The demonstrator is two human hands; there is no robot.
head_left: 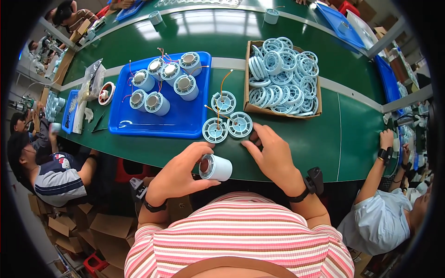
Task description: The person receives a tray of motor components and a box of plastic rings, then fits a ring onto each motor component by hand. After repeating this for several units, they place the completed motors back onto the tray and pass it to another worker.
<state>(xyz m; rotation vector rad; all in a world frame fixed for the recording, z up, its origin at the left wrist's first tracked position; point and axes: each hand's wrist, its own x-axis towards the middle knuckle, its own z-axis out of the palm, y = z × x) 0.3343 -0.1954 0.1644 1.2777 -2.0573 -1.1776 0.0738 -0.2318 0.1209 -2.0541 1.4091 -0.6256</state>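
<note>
Green bench (324, 143): stock along the near edge

Item 1: pale-blue cylinder (220, 167), tilted, brown-centred end facing left, at the middle of the near edge; clamped between thumb and fingers of the left hand (180, 170).

Item 2: right hand (276, 160), thumb and forefinger apart, just beside the rightmost of 3 spoked discs (239, 125) with orange leads; contact cannot be told.

Item 3: blue tray (139, 125), left of the discs, carrying 7 metal-topped cylinders (157, 104) toward its far edge.

Item 4: cardboard box (280, 112), right of the discs, filled with pale-blue rings (288, 76).
</note>
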